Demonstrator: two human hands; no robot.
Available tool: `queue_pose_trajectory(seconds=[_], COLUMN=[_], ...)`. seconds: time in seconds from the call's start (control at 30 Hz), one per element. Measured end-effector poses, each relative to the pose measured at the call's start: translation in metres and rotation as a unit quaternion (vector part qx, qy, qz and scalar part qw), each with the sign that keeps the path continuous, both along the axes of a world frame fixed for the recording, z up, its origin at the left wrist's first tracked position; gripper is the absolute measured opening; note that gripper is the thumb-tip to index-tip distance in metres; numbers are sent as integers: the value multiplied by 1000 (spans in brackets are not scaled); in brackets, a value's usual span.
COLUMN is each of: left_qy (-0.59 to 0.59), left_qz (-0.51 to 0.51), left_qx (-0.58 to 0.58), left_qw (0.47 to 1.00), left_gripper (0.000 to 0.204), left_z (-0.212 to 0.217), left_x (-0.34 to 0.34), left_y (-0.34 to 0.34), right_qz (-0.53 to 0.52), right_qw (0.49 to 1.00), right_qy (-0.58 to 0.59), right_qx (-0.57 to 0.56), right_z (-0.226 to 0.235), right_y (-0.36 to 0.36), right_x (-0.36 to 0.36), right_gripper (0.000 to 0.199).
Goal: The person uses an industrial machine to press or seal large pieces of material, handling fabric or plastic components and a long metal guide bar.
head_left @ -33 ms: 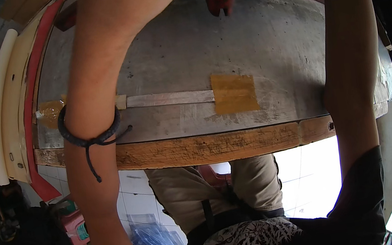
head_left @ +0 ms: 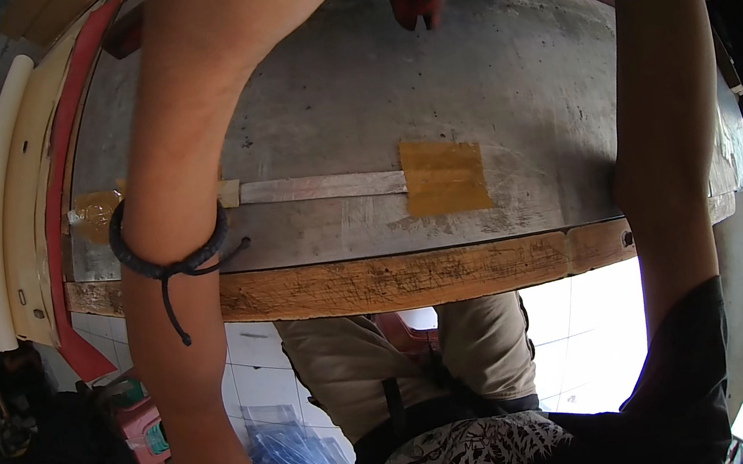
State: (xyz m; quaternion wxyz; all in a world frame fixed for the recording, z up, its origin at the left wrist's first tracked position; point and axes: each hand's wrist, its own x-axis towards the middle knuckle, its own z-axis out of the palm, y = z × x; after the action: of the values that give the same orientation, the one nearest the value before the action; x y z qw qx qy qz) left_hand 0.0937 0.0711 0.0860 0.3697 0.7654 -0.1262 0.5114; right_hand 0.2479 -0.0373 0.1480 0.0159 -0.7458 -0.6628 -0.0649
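Note:
Both of my hands lie beyond the top edge of the view, so their fingers and anything in them are hidden. My left arm [head_left: 187, 134], with a dark cord bracelet [head_left: 170, 251], reaches up across the left of the metal-topped table [head_left: 315, 97]. Along the right side, my right arm [head_left: 666, 96] stretches up over the tabletop. A flat, pale strip [head_left: 322, 187] lies near the front edge; brown tape [head_left: 444, 174] covers its right end. Top centre, a red metal machine part [head_left: 413, 3] with a notched tip stands over the metal surface.
A worn wooden edge [head_left: 397, 279] runs along the table's front. Boards and a red strip [head_left: 58, 200] flank its left side. Below are clear plastic sheets [head_left: 294, 456] on the tiled floor, a pink container [head_left: 142, 435] and another person [head_left: 70, 455] at lower left.

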Motion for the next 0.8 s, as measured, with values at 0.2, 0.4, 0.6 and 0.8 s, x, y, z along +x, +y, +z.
queue_pose_trajectory(seconds=[0.2, 0.4, 0.6, 0.8], left_qy=[55, 25, 8, 65], left_qz=[-16, -46, -70, -104], left_qx=[-44, -45, 8, -18], left_qw=[997, 998, 998, 992], left_gripper=[25, 25, 23, 25], left_z=[8, 4, -5, 1], left_x=[0, 6, 9, 0], left_y=[-2, 5, 19, 23], right_qz=[1, 5, 0, 1], right_qw=[1000, 1000, 1000, 1000], right_qy=[-1, -1, -2, -2], right_qx=[1, 5, 7, 8], right_z=[2, 4, 5, 7], right_y=[-1, -1, -3, -3], right_x=[1, -1, 3, 3], right_gripper=[46, 46, 46, 47])
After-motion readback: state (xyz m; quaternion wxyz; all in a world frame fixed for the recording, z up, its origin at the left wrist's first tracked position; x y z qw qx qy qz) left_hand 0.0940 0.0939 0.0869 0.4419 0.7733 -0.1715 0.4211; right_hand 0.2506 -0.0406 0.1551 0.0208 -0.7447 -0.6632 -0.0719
